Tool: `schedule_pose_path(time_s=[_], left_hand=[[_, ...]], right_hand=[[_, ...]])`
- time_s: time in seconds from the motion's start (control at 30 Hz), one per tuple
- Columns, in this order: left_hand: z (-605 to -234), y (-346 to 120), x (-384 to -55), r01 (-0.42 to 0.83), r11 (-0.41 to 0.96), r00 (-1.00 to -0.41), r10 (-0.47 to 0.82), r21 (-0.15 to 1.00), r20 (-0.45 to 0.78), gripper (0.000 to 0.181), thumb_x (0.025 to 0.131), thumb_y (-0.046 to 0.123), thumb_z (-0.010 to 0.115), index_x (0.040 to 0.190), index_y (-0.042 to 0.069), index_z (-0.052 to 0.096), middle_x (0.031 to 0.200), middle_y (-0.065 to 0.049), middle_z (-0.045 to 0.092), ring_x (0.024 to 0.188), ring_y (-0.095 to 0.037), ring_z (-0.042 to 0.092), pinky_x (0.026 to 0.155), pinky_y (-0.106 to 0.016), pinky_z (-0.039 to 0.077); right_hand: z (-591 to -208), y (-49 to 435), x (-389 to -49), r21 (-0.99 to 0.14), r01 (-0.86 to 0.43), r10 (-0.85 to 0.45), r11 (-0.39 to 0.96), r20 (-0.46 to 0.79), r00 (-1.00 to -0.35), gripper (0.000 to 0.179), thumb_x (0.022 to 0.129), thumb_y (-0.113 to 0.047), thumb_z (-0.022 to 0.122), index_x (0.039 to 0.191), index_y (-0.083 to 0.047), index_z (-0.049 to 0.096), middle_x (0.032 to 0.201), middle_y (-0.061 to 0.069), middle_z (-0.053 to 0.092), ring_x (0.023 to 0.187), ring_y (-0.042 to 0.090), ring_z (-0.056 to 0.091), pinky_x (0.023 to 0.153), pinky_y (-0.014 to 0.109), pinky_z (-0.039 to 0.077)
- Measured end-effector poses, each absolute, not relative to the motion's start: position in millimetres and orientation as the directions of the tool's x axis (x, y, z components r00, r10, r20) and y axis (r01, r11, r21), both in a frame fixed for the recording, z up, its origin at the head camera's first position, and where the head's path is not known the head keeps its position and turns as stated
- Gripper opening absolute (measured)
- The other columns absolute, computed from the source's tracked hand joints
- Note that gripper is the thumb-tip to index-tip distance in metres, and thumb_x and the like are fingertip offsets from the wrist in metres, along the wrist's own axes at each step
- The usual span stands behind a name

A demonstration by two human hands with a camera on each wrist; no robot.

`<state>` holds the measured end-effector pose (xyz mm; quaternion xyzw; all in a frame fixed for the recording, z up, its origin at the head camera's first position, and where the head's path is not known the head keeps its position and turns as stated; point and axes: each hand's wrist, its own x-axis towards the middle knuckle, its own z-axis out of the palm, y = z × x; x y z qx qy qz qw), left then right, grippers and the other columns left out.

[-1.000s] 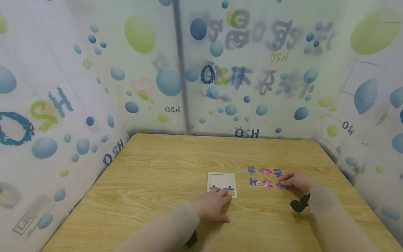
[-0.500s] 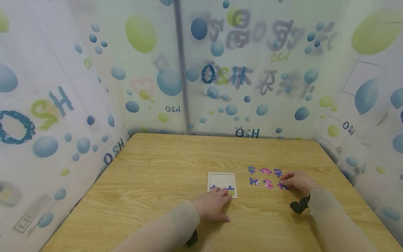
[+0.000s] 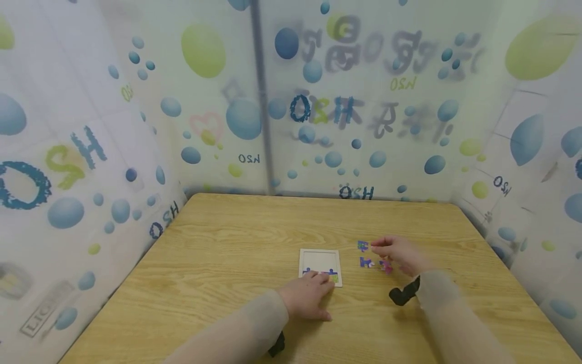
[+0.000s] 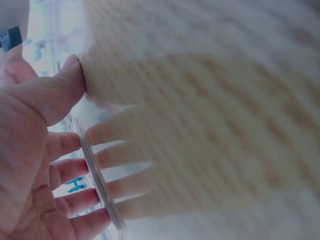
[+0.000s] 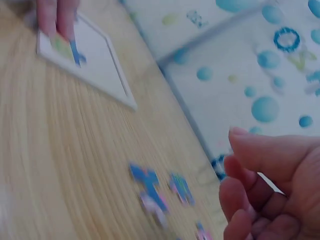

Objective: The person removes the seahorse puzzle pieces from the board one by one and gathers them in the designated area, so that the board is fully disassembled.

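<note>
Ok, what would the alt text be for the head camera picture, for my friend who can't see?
A person's left grip rests on a pale puzzle frame with fitted pieces along its near side, on a wooden table. The right grip is close to loose blue, purple and pink puzzle pieces. Behind are whitish bubble-print walls.

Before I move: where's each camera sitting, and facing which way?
Head: worn on the head, facing forward and down at table, tray and puzzle pieces; left hand and right hand show.
Left wrist: worn there, looking along that hand at the tray's edge; right hand beyond.
Right wrist: worn there, looking past that hand toward pieces and tray; left fingertips show too.
Head and right wrist share tray and pieces.
</note>
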<state>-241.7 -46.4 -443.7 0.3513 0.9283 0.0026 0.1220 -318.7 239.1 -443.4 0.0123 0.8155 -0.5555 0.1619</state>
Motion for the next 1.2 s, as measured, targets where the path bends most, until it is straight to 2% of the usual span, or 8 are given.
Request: schedule_pose_path(time_s=[0.13, 0.23, 0.4, 0.7, 1.03, 1.2], left_hand=[[-444.2, -45.8, -242.0, 0.654, 0.752, -0.724, 0.654, 0.081, -0.221, 0.075, 0.083, 0.062, 0.062, 0.144, 0.022, 0.046, 0.15, 0.001, 0.038, 0.136, -0.023, 0.036, 0.106, -0.035, 0.039], [-445.9, -45.4, -242.5, 0.661, 0.747, -0.723, 0.658, 0.065, -0.213, 0.074, 0.083, 0.062, 0.062, 0.143, 0.021, 0.046, 0.149, 0.0, 0.039, 0.135, -0.023, 0.037, 0.106, -0.034, 0.04], [-448.6, -44.9, -243.0, 0.68, 0.732, -0.713, 0.674, 0.045, -0.193, 0.074, 0.084, 0.062, 0.062, 0.142, 0.019, 0.047, 0.147, -0.002, 0.041, 0.134, -0.024, 0.039, 0.105, -0.033, 0.04], [-446.9, -46.3, -242.7, 0.692, 0.719, -0.699, 0.69, 0.061, -0.188, 0.072, 0.085, 0.06, 0.061, 0.142, 0.017, 0.047, 0.148, -0.005, 0.04, 0.134, -0.026, 0.038, 0.106, -0.034, 0.04], [-450.4, -50.1, -242.2, 0.702, 0.711, -0.693, 0.697, 0.046, -0.184, 0.076, 0.087, 0.062, 0.055, 0.146, 0.016, 0.042, 0.153, -0.006, 0.034, 0.137, -0.027, 0.035, 0.109, -0.035, 0.035], [-453.2, -56.4, -240.4, 0.732, 0.681, -0.67, 0.725, 0.018, -0.162, 0.077, 0.09, 0.062, 0.051, 0.148, 0.012, 0.039, 0.155, -0.006, 0.031, 0.14, -0.026, 0.031, 0.112, -0.034, 0.03]], right_hand=[[-448.0, 204.8, -319.3, -0.924, 0.158, -0.174, 0.347, -0.229, -0.958, 0.03, 0.092, -0.02, 0.066, 0.114, 0.0, 0.062, 0.093, 0.005, 0.06, 0.068, 0.019, 0.047, 0.057, 0.028, 0.042], [-453.8, 180.9, -317.9, -0.935, 0.126, -0.191, 0.333, -0.198, -0.962, 0.025, 0.09, -0.017, 0.068, 0.109, 0.0, 0.065, 0.093, 0.003, 0.062, 0.081, 0.021, 0.049, 0.067, 0.03, 0.041], [-464.8, 152.1, -313.6, -0.941, 0.128, -0.205, 0.313, -0.198, -0.958, 0.015, 0.088, -0.012, 0.07, 0.099, -0.002, 0.068, 0.094, 0.005, 0.06, 0.085, 0.022, 0.046, 0.07, 0.031, 0.038], [-483.8, 132.7, -306.7, -0.844, 0.012, -0.187, 0.537, -0.133, -0.973, 0.004, 0.086, -0.011, 0.071, 0.09, -0.011, 0.07, 0.091, 0.001, 0.064, 0.09, 0.019, 0.055, 0.087, 0.04, 0.042], [-482.2, 127.7, -300.8, -0.808, -0.037, -0.191, 0.588, -0.094, -0.977, 0.009, 0.086, -0.004, 0.069, 0.09, -0.011, 0.068, 0.089, 0.0, 0.063, 0.087, 0.018, 0.056, 0.086, 0.042, 0.046], [-483.7, 127.9, -301.3, -0.81, -0.042, -0.191, 0.585, -0.087, -0.978, 0.008, 0.085, -0.003, 0.07, 0.09, -0.01, 0.067, 0.087, 0.0, 0.062, 0.084, 0.018, 0.055, 0.083, 0.04, 0.046]])
